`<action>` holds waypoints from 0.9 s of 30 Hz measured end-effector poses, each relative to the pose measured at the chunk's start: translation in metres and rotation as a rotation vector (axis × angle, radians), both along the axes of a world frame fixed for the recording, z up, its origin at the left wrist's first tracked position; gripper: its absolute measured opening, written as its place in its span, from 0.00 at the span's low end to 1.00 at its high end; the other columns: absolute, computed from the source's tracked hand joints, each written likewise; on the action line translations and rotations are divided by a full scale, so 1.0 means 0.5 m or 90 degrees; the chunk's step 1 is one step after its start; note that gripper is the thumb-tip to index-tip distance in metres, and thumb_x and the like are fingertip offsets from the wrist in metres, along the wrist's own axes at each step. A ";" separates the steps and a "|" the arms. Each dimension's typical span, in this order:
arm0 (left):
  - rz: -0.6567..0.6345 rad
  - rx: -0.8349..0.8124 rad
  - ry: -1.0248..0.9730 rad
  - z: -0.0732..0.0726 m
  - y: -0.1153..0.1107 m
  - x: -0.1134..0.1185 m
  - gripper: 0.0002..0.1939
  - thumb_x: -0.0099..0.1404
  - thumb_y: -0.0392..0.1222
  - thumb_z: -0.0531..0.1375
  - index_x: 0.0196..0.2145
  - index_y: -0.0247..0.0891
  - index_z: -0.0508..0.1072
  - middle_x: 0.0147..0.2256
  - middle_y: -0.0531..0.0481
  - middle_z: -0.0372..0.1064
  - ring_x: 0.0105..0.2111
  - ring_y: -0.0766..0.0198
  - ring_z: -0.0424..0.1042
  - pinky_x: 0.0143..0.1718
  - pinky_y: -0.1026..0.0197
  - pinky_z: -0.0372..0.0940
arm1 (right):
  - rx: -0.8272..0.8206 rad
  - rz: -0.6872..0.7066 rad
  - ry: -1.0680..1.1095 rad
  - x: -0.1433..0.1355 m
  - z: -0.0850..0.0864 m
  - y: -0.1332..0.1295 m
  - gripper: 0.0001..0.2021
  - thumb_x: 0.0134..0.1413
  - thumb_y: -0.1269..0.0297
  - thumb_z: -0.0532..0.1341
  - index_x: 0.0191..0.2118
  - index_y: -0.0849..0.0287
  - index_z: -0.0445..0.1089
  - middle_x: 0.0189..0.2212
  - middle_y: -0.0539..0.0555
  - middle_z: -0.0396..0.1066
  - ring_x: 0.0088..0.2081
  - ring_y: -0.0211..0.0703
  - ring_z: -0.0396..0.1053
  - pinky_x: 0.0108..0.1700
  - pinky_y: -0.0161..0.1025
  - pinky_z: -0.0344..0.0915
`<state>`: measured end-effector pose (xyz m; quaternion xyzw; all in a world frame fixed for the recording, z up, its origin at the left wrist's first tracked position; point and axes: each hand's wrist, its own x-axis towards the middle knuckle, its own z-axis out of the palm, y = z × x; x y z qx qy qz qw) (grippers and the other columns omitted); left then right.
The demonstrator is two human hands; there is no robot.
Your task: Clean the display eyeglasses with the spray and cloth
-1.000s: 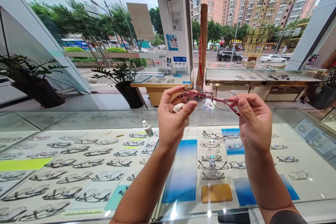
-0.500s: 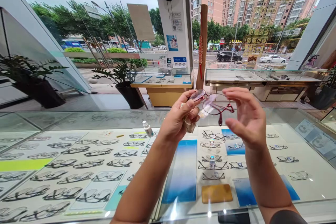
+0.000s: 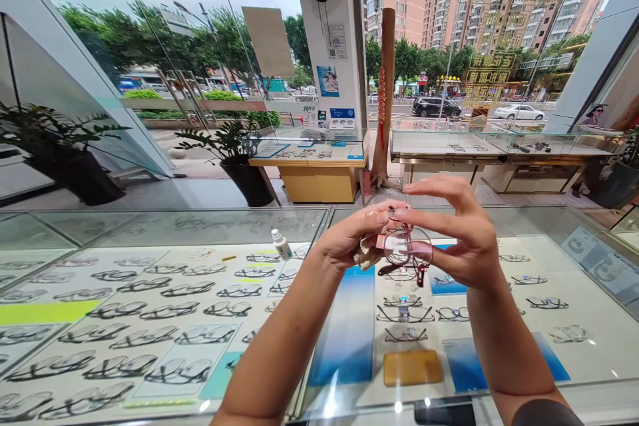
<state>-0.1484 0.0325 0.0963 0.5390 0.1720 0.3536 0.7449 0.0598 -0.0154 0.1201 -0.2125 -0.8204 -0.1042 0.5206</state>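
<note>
Holding the red-rimmed glasses (image 3: 408, 249) just right of the frame's middle, I have them folded or nearly so, one lens facing me and a dark red arm tip hanging below. My left hand (image 3: 357, 239) pinches them from the left with thumb and forefinger closed at the top of the frame, and a crumpled pale cloth (image 3: 366, 251) is bunched in the same palm, touching the lens edge. My right hand (image 3: 456, 239) cups the right side, its grip loose: forefinger stretched over the top to meet the left fingertips, other fingers curled behind the lens, thumb hidden. So the glasses sit between both grips, raised above the glass desk (image 3: 164, 226), not resting on it. I judge this as a wiping step; the next move calls for a light touch on the thin rim. A small dropper bottle (image 3: 281, 243) stands left of centre, and rows of display frames (image 3: 150, 309) lie beneath the glass.
</note>
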 end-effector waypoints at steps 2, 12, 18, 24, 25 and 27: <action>-0.027 -0.020 0.006 -0.007 0.008 0.003 0.33 0.53 0.57 0.75 0.50 0.37 0.75 0.25 0.55 0.69 0.17 0.71 0.62 0.18 0.67 0.58 | 0.016 -0.017 0.002 0.000 -0.001 0.001 0.12 0.64 0.56 0.67 0.52 0.39 0.82 0.52 0.52 0.79 0.55 0.54 0.72 0.61 0.59 0.68; -0.034 -0.090 0.000 -0.023 0.019 0.018 0.28 0.47 0.56 0.78 0.36 0.34 0.75 0.28 0.52 0.72 0.18 0.75 0.62 0.20 0.68 0.61 | 0.006 0.023 0.011 -0.013 0.001 -0.003 0.06 0.65 0.61 0.66 0.45 0.48 0.81 0.50 0.53 0.81 0.53 0.52 0.74 0.59 0.55 0.70; 0.105 -0.015 0.028 -0.035 0.038 0.039 0.24 0.53 0.55 0.75 0.36 0.37 0.72 0.24 0.59 0.61 0.18 0.77 0.54 0.19 0.72 0.51 | -0.035 -0.021 0.037 -0.004 0.005 -0.003 0.02 0.64 0.60 0.68 0.40 0.49 0.79 0.47 0.53 0.82 0.51 0.52 0.74 0.58 0.55 0.68; 0.537 0.125 0.158 -0.143 0.105 0.029 0.16 0.59 0.47 0.69 0.39 0.40 0.68 0.21 0.62 0.58 0.18 0.73 0.53 0.20 0.67 0.48 | -0.192 -0.115 -0.063 0.013 -0.028 0.050 0.06 0.62 0.60 0.69 0.33 0.52 0.76 0.49 0.53 0.81 0.53 0.53 0.71 0.59 0.54 0.63; 0.581 0.118 0.182 -0.171 0.111 0.020 0.15 0.59 0.46 0.68 0.38 0.41 0.67 0.21 0.62 0.58 0.18 0.72 0.52 0.21 0.67 0.48 | -0.237 -0.138 -0.097 0.012 -0.046 0.062 0.07 0.62 0.61 0.68 0.32 0.53 0.76 0.49 0.53 0.80 0.54 0.53 0.71 0.59 0.54 0.62; 0.651 0.126 0.241 -0.222 0.115 -0.001 0.13 0.60 0.44 0.65 0.38 0.40 0.66 0.22 0.61 0.58 0.19 0.71 0.54 0.23 0.66 0.50 | -0.333 -0.186 -0.187 0.007 -0.089 0.078 0.06 0.61 0.64 0.68 0.32 0.54 0.76 0.49 0.54 0.80 0.54 0.54 0.69 0.59 0.54 0.59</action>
